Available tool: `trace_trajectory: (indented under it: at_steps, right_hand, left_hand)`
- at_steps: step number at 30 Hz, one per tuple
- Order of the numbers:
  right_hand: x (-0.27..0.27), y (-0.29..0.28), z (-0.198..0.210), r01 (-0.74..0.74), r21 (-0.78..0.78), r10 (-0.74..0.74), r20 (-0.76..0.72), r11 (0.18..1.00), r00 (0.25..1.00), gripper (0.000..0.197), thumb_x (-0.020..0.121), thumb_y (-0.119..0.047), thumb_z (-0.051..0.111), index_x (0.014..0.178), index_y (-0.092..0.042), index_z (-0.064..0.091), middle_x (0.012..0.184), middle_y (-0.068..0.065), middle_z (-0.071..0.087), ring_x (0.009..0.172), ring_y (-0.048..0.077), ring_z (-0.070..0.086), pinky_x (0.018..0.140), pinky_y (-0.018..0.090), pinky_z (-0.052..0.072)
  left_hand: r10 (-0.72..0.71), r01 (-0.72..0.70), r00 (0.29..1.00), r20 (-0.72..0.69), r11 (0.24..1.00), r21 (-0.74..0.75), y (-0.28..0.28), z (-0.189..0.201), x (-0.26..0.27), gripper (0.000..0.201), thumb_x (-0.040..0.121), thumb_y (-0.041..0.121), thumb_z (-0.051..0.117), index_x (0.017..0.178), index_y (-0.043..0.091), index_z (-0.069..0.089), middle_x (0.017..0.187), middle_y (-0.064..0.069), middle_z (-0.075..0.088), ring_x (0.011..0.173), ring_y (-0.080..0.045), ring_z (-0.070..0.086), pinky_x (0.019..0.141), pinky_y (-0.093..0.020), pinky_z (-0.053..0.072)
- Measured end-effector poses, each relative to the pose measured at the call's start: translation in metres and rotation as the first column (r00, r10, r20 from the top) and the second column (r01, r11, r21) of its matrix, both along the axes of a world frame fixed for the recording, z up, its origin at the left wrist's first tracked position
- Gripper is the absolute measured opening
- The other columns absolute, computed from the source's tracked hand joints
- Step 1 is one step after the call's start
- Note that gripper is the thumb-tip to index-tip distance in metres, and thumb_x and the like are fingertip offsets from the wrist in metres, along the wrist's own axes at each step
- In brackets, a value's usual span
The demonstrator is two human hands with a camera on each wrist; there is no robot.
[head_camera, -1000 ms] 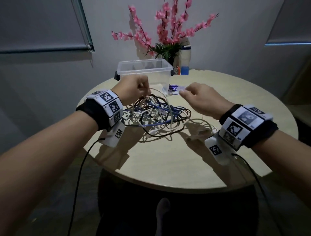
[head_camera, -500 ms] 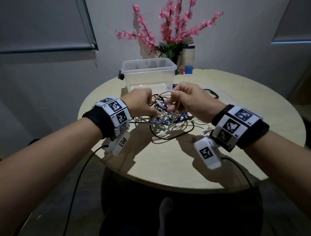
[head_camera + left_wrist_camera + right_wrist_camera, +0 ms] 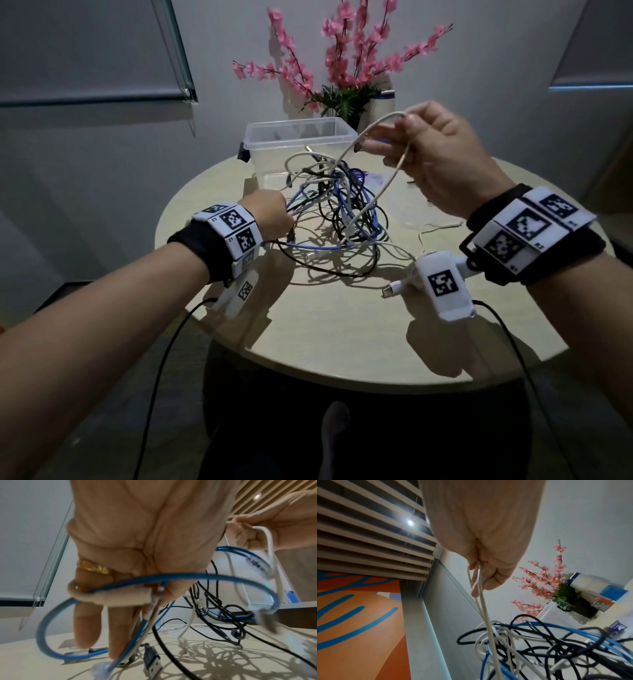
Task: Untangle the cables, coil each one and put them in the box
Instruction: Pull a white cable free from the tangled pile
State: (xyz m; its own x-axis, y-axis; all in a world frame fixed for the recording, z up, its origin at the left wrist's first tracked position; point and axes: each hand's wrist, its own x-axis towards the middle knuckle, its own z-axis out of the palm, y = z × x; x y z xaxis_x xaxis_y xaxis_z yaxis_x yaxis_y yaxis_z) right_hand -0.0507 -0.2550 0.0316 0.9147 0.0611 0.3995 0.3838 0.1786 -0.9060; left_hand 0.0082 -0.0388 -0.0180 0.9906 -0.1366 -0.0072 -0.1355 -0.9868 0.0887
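Observation:
A tangle of blue, black and white cables (image 3: 342,219) lies mid-table, in front of the clear plastic box (image 3: 294,124). My right hand (image 3: 428,154) is raised above the table's right half and pinches a loop of white cable (image 3: 376,126), whose two strands run down into the tangle. The right wrist view shows the same white cable (image 3: 481,601) hanging from my right hand (image 3: 488,574). My left hand (image 3: 272,217) stays low at the tangle's left edge. There my left hand (image 3: 137,534) points its fingers at the table, thumb pinching a blue cable (image 3: 171,576) looped round them.
A pot of pink flowers (image 3: 346,68) and a white canister (image 3: 383,106) stand behind the box. A clear lid (image 3: 411,212) lies right of the tangle. A white USB plug (image 3: 394,289) rests near my right wrist. A black USB plug (image 3: 152,660) lies by my left fingers. Round table (image 3: 342,325).
My right hand has risen up and to the right, drawing a white cable loop out of the tangle. My left hand has shifted left and stays low on the cables.

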Motion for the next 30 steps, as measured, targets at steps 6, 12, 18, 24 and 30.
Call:
trace_trajectory:
  at_steps: [6, 12, 18, 24, 30]
  right_hand:
    - [0.001, -0.006, -0.004, 0.01, -0.027, -0.011, -0.052, 1.0, 0.999, 0.02, 0.102, -0.007, 0.033, 0.089, -0.013, 0.047, 0.098, 0.014, 0.069, 0.093, 0.025, 0.07, 0.083, 0.038, 0.054]
    - [-0.002, -0.002, -0.025, -0.056, -0.463, -0.025, -0.166, 0.885, 0.986, 0.015, 0.096, -0.005, 0.049, 0.085, -0.008, 0.057, 0.08, 0.009, 0.065, 0.078, 0.021, 0.064, 0.081, 0.038, 0.051]
    - [0.0, 0.012, -0.035, -0.076, -0.542, -0.046, -0.207, 0.837, 0.977, 0.014, 0.096, -0.003, 0.049, 0.086, -0.004, 0.06, 0.069, 0.01, 0.059, 0.06, 0.014, 0.061, 0.057, 0.018, 0.051]
    - [-0.001, 0.014, -0.038, -0.025, -0.595, -0.081, -0.151, 0.803, 0.985, 0.012, 0.095, -0.005, 0.053, 0.088, -0.008, 0.062, 0.074, 0.004, 0.064, 0.068, 0.01, 0.056, 0.06, 0.015, 0.045]
    - [0.001, 0.015, -0.04, -0.018, -0.432, -0.099, -0.246, 0.901, 0.964, 0.019, 0.1, -0.007, 0.043, 0.084, -0.011, 0.051, 0.071, 0.009, 0.062, 0.046, 0.007, 0.048, 0.047, 0.018, 0.039]
  left_hand:
    - [0.079, -0.079, 0.997, -0.001, 0.996, 0.031, 0.007, 0.008, 0.007, 0.022, 0.096, 0.015, 0.042, 0.101, 0.0, 0.057, 0.101, -0.017, 0.059, 0.089, -0.032, 0.055, 0.069, -0.032, 0.038]
    - [-0.046, 0.041, 0.997, -0.066, 0.996, -0.081, 0.016, 0.023, 0.003, 0.03, 0.084, 0.042, 0.065, 0.091, 0.013, 0.066, 0.084, -0.004, 0.06, 0.081, -0.021, 0.054, 0.07, -0.027, 0.041]
    - [-0.252, 0.276, 0.953, 0.167, 0.951, -0.139, 0.001, 0.02, 0.002, 0.042, 0.072, 0.028, 0.08, 0.103, 0.02, 0.053, 0.107, -0.002, 0.053, 0.09, -0.02, 0.051, 0.078, -0.032, 0.045]
    - [-0.351, 0.39, 0.918, 0.186, 0.885, -0.254, -0.001, 0.001, 0.0, 0.052, 0.079, 0.012, 0.073, 0.12, 0.015, 0.04, 0.104, -0.003, 0.059, 0.085, -0.021, 0.054, 0.077, -0.031, 0.047]
    - [-0.351, 0.379, 0.918, 0.185, 0.913, -0.153, -0.002, -0.004, 0.002, 0.03, 0.078, 0.015, 0.071, 0.095, 0.016, 0.046, 0.095, -0.007, 0.061, 0.087, -0.027, 0.054, 0.076, -0.037, 0.048]
